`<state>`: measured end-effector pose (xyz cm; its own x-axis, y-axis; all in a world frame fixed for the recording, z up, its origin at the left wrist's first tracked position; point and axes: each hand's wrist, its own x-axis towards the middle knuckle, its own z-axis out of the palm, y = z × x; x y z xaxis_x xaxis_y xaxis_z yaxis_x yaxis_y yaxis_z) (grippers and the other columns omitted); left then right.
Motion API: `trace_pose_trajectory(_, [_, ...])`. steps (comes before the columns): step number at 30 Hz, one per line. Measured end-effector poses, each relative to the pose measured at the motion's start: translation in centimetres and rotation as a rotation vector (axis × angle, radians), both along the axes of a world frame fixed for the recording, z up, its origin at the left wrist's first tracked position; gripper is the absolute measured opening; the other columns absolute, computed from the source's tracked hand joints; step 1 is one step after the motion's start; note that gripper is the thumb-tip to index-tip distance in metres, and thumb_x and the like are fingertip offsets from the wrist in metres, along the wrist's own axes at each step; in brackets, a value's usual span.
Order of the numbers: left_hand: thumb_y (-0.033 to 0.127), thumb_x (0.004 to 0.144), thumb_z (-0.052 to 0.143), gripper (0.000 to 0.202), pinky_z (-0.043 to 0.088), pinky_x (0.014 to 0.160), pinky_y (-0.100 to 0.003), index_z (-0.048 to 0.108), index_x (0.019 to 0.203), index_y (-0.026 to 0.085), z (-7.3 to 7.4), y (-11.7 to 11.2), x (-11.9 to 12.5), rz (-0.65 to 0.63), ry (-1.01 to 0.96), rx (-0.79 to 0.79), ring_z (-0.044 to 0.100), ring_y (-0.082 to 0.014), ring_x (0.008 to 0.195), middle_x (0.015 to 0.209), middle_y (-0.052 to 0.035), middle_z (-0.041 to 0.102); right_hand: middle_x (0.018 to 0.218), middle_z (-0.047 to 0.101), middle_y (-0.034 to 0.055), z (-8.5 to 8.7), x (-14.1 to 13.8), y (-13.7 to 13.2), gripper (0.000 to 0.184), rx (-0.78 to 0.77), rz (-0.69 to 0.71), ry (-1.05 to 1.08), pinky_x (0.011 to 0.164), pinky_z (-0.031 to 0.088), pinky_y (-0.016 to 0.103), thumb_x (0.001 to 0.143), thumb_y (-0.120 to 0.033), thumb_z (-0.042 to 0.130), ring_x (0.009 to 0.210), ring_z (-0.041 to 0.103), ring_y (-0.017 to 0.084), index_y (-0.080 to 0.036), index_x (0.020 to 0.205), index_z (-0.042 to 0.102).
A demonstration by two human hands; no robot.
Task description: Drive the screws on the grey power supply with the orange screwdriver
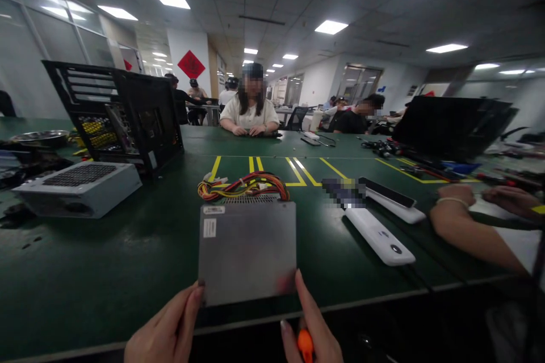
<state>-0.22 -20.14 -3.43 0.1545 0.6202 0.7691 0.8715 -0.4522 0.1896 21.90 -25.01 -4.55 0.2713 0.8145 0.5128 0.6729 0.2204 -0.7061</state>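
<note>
A grey metal computer power supply [247, 255] lies on the green table in front of me, its bundle of coloured cables [249, 182] at the far side. At its lower left corner, the fingers of my left hand [168, 323] are pinched together against the edge. My right hand [315, 317] touches the lower right edge with its index fingertip. Between that hand's thumb and index finger shows the rounded orange end of a tool [305, 342]; the rest of the tool is hidden. White labels mark the power supply's upper left.
A second power supply [80, 187] and an open black computer case [123, 113] stand left. Two white devices [377, 232] with cables lie right, near another person's forearm [460, 218]. Yellow tape [297, 173] marks the table. A person [251, 105] sits opposite; a black case [453, 127] stands right.
</note>
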Motion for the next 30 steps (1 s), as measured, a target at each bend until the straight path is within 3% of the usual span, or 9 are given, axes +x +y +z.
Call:
trace_pose_trajectory(3, [0.046, 0.089, 0.029, 0.047, 0.051, 0.057, -0.015, 0.066, 0.084, 0.018, 1.2, 0.4, 0.8, 0.041, -0.05, -0.028, 0.067, -0.0129, 0.064, 0.078, -0.001, 0.071, 0.134, 0.043, 0.0042, 1.5, 0.2, 0.8, 0.054, 0.034, 0.086, -0.049, 0.094, 0.043, 0.031, 0.083, -0.02, 0.042, 0.118, 0.046, 0.019, -0.023, 0.135, 0.029])
trace_pose_trajectory(8, [0.04, 0.088, 0.035, 0.036, 0.045, 0.053, -0.018, 0.064, 0.092, 0.02, 2.5, 2.0, 1.7, 0.161, -0.083, -0.24, 0.066, -0.0146, 0.065, 0.078, -0.0011, 0.07, 0.138, 0.036, 0.0067, 4.0, 0.4, 2.8, 0.058, -0.037, 0.147, -0.122, 0.099, 0.039, 0.037, 0.083, -0.021, 0.042, 0.125, 0.037, 0.02, -0.02, 0.138, 0.022])
trace_pose_trajectory(11, [0.036, 0.088, 0.038, 0.03, 0.039, 0.053, -0.019, 0.064, 0.089, 0.021, 3.1, 2.9, 1.9, 0.228, -0.06, -0.319, 0.064, -0.0146, 0.063, 0.073, -0.0002, 0.069, 0.137, 0.038, 0.0075, 4.8, 0.4, 3.6, 0.057, -0.045, 0.144, -0.15, 0.099, 0.039, 0.038, 0.083, -0.022, 0.042, 0.125, 0.038, 0.021, -0.02, 0.137, 0.024])
trace_pose_trajectory(17, [0.038, 0.088, 0.035, 0.032, 0.031, 0.051, -0.022, 0.063, 0.086, 0.022, 4.7, 4.6, 1.7, 0.246, 0.036, -0.45, 0.061, -0.0168, 0.063, 0.071, -0.0027, 0.067, 0.137, 0.038, 0.0105, 5.8, 0.8, 5.1, 0.055, -0.131, 0.153, -0.254, 0.092, 0.045, 0.041, 0.084, -0.023, 0.039, 0.12, 0.044, 0.024, -0.018, 0.136, 0.025])
trace_pose_trajectory(23, [0.043, 0.089, 0.026, 0.041, 0.027, 0.051, -0.024, 0.06, 0.082, 0.021, 6.8, 10.9, 1.9, 0.207, 0.147, -0.561, 0.06, -0.0199, 0.067, 0.075, -0.0054, 0.066, 0.136, 0.039, 0.0103, 7.9, 1.6, 11.1, 0.054, -0.289, 0.131, -0.354, 0.087, 0.044, 0.047, 0.082, -0.024, 0.041, 0.108, 0.053, 0.031, -0.017, 0.135, 0.03])
trace_pose_trajectory(27, [0.046, 0.089, 0.024, 0.046, 0.031, 0.054, -0.025, 0.061, 0.08, 0.02, 6.8, 15.3, 2.3, 0.22, 0.129, -0.57, 0.06, -0.0226, 0.074, 0.083, -0.0088, 0.066, 0.125, 0.051, 0.0124, 9.1, 2.5, 16.4, 0.052, -0.323, 0.186, -0.33, 0.09, 0.04, 0.044, 0.078, -0.023, 0.048, 0.108, 0.053, 0.03, -0.016, 0.129, 0.041])
trace_pose_trajectory(30, [0.047, 0.089, 0.022, 0.048, 0.033, 0.056, -0.026, 0.062, 0.083, 0.019, 6.4, 17.0, 2.4, 0.222, 0.09, -0.567, 0.06, -0.0238, 0.077, 0.087, -0.01, 0.066, 0.12, 0.056, 0.0123, 9.5, 3.0, 19.2, 0.046, -0.309, 0.207, -0.294, 0.091, 0.039, 0.04, 0.075, -0.021, 0.05, 0.11, 0.052, 0.028, -0.015, 0.121, 0.051])
